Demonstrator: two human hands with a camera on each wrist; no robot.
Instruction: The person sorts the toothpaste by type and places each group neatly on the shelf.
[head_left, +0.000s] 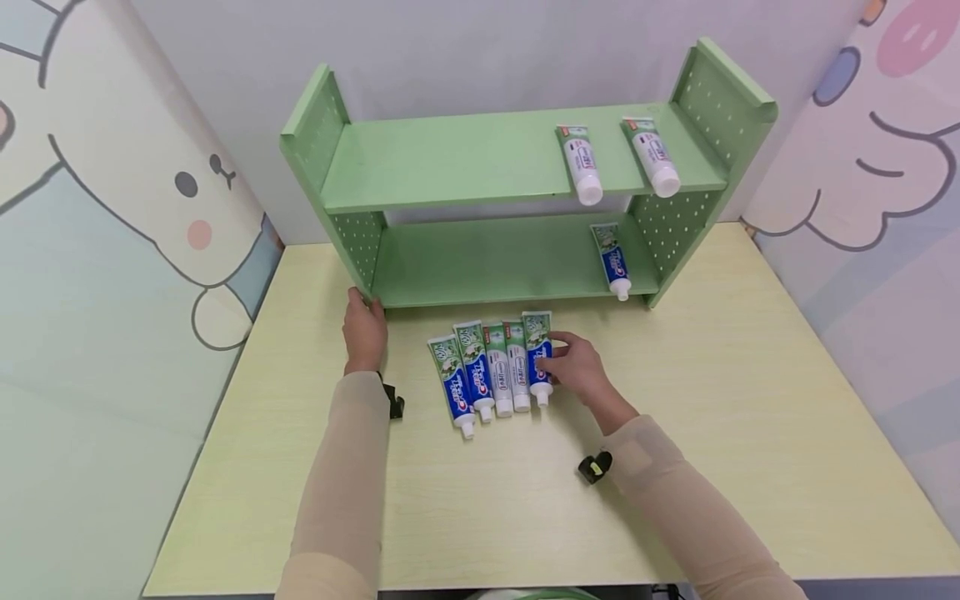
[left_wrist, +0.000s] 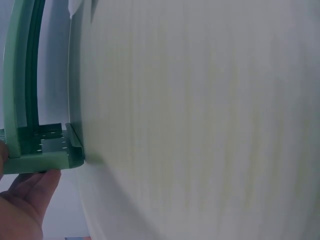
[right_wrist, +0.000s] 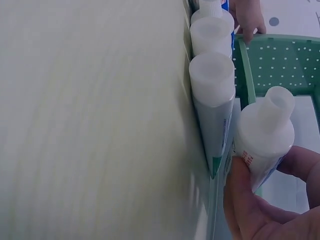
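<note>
The right hand (head_left: 581, 369) pinches a blue-and-green toothpaste tube (head_left: 537, 346) between thumb and fingers, at the right end of a row of five in front of the green shelf (head_left: 480, 260). Whether that tube has left the desk (head_left: 487, 508) is hard to judge from these angles. Just to its left lie two slim white tubes (head_left: 517, 367), then two more blue-and-green tubes (head_left: 452, 379), all with their caps toward the person. The left hand (head_left: 365, 335) grips the shelf's left side panel (head_left: 330, 167) low at its front edge, thumb and fingers on opposite faces. On the upper board, two white tubes with green ends (head_left: 581, 158) lie apart on the right half, caps at the front edge. The lower board carries one blue-and-green tube (head_left: 611, 254) near the right side panel (head_left: 667, 225), its cap reaching past the front edge.
</note>
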